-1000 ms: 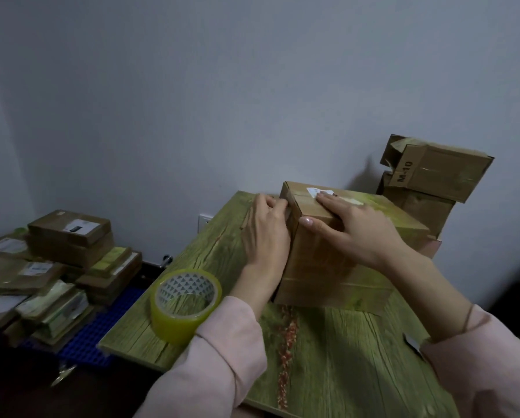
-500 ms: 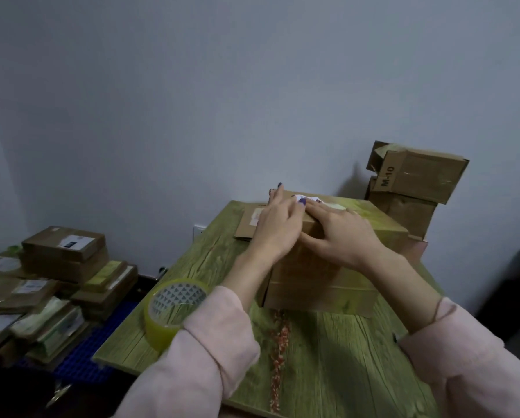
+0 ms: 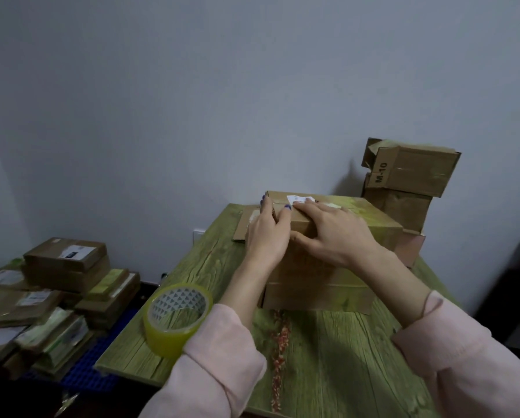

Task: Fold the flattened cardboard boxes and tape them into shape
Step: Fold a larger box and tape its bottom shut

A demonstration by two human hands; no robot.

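The left hand (image 3: 266, 236) has risen, pressing the box (image 3: 316, 294) beside the right hand (image 3: 334, 233).

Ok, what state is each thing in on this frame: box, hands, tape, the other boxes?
cardboard box: folded up, top closed.
left hand: pressing its left end, fingers straight.
right hand: flat on its top.
tape roll: lying flat, untouched.
M-10 box: assembled, stacked at the back.
floor pile: flattened boxes, stacked.

Head camera — forward and down, near the table (image 3: 343, 351)
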